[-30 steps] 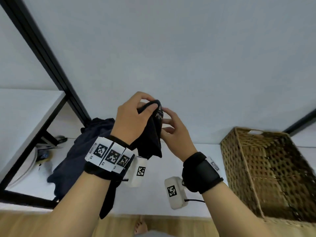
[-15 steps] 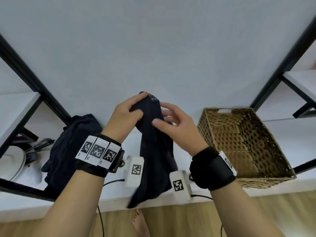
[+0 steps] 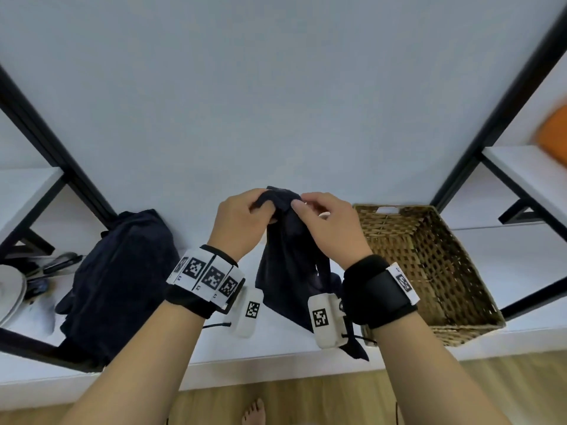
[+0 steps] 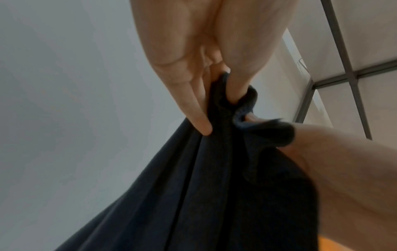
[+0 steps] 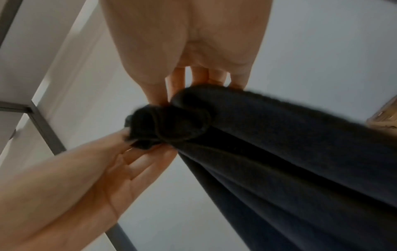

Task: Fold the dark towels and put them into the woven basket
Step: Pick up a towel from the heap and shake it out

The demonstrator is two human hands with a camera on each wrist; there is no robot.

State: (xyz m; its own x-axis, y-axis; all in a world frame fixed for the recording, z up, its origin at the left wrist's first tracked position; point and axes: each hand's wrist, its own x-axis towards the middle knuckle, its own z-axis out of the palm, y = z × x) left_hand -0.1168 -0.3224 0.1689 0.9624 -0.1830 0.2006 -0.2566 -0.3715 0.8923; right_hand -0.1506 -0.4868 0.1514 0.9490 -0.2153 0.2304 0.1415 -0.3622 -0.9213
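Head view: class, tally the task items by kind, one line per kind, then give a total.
Dark towel held up by both hands: 1
Dark towel heap on the shelf: 1
Woven basket: 1
Total: 3

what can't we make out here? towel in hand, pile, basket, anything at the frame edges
- Held towel: lower end hidden behind the right wrist camera in the head view; cut off by the bottom edge in both wrist views.
- Left hand and right hand: fingertips buried in the bunched cloth.
- Towel pile: how many towels cannot be told.
- Woven basket: only a blurred corner in the right wrist view.
- Orange object: blurred, cut by the right edge, head view.
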